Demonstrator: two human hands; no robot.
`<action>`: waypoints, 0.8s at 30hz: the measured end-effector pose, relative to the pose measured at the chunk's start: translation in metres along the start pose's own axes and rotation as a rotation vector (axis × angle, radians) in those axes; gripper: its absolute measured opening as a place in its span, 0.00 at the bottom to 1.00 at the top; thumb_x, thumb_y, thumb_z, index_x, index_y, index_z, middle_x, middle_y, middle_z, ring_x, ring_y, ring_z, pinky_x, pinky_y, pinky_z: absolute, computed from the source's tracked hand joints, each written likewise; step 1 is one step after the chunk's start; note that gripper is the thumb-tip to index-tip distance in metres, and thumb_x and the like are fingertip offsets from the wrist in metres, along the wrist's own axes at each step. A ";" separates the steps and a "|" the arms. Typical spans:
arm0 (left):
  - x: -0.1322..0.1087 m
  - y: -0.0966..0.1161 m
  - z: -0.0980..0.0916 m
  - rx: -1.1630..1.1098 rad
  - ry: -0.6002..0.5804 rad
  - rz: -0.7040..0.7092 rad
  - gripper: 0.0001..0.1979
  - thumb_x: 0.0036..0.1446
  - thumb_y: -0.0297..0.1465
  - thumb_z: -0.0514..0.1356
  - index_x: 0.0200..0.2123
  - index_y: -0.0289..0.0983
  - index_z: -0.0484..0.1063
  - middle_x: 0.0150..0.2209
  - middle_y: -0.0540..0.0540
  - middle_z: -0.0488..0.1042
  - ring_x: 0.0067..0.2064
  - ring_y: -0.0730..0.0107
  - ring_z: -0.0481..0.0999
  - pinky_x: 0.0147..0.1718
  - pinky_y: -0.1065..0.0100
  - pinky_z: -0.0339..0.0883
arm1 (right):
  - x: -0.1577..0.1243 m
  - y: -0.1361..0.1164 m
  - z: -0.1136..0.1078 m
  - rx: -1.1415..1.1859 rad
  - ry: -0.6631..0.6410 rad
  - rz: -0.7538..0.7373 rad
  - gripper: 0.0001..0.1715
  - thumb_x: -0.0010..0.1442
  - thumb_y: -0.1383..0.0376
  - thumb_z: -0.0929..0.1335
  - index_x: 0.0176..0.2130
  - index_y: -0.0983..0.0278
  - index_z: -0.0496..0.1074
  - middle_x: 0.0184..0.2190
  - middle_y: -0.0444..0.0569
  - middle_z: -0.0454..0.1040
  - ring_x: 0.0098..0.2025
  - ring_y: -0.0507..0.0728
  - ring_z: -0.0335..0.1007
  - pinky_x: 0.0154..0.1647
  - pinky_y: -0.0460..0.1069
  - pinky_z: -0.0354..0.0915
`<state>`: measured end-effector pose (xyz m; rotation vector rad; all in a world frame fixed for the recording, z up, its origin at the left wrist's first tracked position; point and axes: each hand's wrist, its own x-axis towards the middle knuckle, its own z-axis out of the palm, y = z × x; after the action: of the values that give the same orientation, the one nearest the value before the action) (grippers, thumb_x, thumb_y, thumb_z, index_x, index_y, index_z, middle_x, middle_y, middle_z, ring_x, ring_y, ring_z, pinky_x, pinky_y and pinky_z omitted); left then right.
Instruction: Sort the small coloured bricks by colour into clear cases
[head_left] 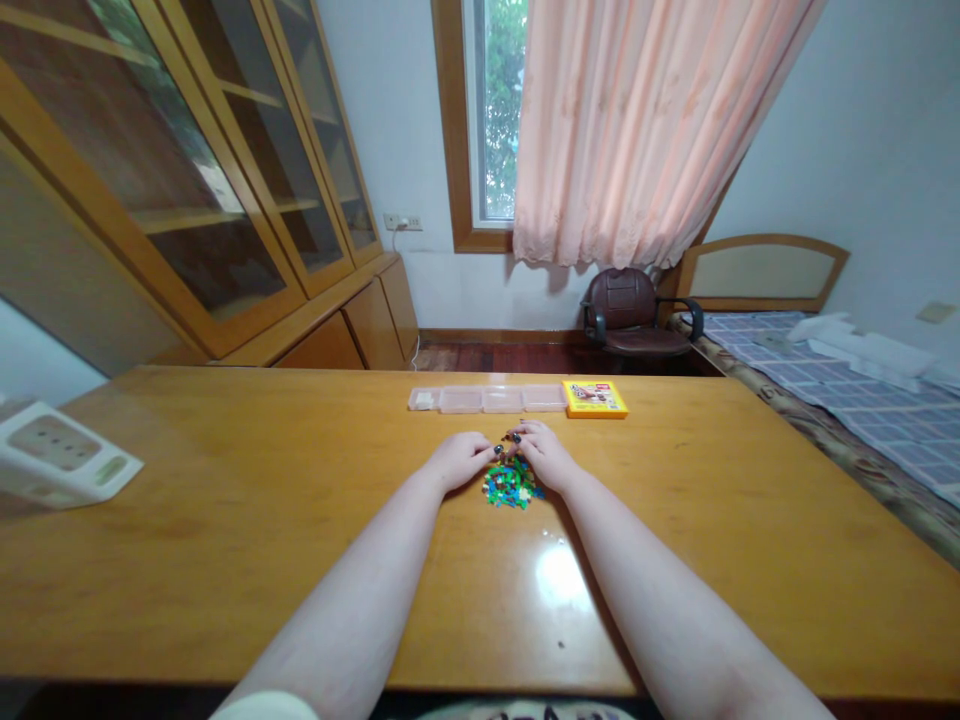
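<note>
A heap of small coloured plastic pieces [510, 486], mostly green and blue with some white, yellow and brown, lies on the table between my hands. My left hand [461, 460] rests at its upper left, fingers curled together with the tips at the heap's edge; whatever they pinch is too small to make out. On the upper right, my right hand [544, 452] lies over the edge of the heap, its fingers bent and slightly apart. Small dark brown bits show between the two hands' fingertips.
Beyond my hands lies a clear compartment box [482, 399], with something white in its left compartment. Touching its right end is a yellow box [596, 399] with a printed picture. A white object [60, 455] stands at the table's left. A chair [630, 312] is behind the wooden table [285, 480].
</note>
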<state>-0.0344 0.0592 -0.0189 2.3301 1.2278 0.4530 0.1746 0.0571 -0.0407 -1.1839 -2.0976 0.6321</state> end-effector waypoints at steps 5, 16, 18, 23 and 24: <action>-0.001 0.000 0.000 -0.022 0.013 0.014 0.21 0.60 0.42 0.49 0.33 0.36 0.77 0.32 0.45 0.76 0.34 0.66 0.71 0.34 0.69 0.61 | 0.000 0.000 0.000 -0.010 -0.009 0.005 0.23 0.62 0.66 0.57 0.33 0.61 0.79 0.47 0.50 0.73 0.53 0.59 0.62 0.58 0.56 0.53; -0.001 -0.001 0.001 -0.144 0.029 -0.018 0.20 0.59 0.40 0.51 0.46 0.38 0.76 0.46 0.43 0.76 0.47 0.60 0.72 0.48 0.64 0.63 | 0.000 -0.004 0.000 -0.076 -0.021 0.023 0.21 0.64 0.62 0.58 0.40 0.60 0.78 0.51 0.52 0.71 0.56 0.59 0.60 0.60 0.58 0.52; -0.001 -0.002 0.002 -0.136 0.034 -0.024 0.20 0.59 0.40 0.51 0.47 0.38 0.75 0.47 0.43 0.76 0.48 0.60 0.72 0.49 0.64 0.63 | 0.001 -0.003 0.000 -0.076 -0.004 0.028 0.21 0.64 0.62 0.58 0.40 0.61 0.78 0.50 0.52 0.72 0.54 0.59 0.61 0.58 0.56 0.53; 0.000 0.000 0.003 -0.064 0.016 -0.027 0.19 0.59 0.39 0.51 0.45 0.39 0.76 0.45 0.44 0.77 0.46 0.61 0.73 0.46 0.66 0.64 | 0.001 -0.001 0.000 -0.076 0.099 0.105 0.21 0.64 0.63 0.58 0.36 0.63 0.79 0.44 0.52 0.75 0.49 0.58 0.65 0.54 0.54 0.57; 0.000 0.000 0.003 -0.047 0.009 -0.020 0.18 0.59 0.39 0.51 0.45 0.40 0.76 0.45 0.44 0.77 0.45 0.61 0.74 0.46 0.66 0.64 | 0.002 -0.001 0.000 -0.077 0.114 0.119 0.22 0.64 0.63 0.58 0.35 0.63 0.79 0.43 0.52 0.75 0.48 0.58 0.66 0.53 0.54 0.57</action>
<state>-0.0330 0.0580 -0.0212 2.2765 1.2305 0.4810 0.1735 0.0581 -0.0399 -1.3638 -1.9821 0.5284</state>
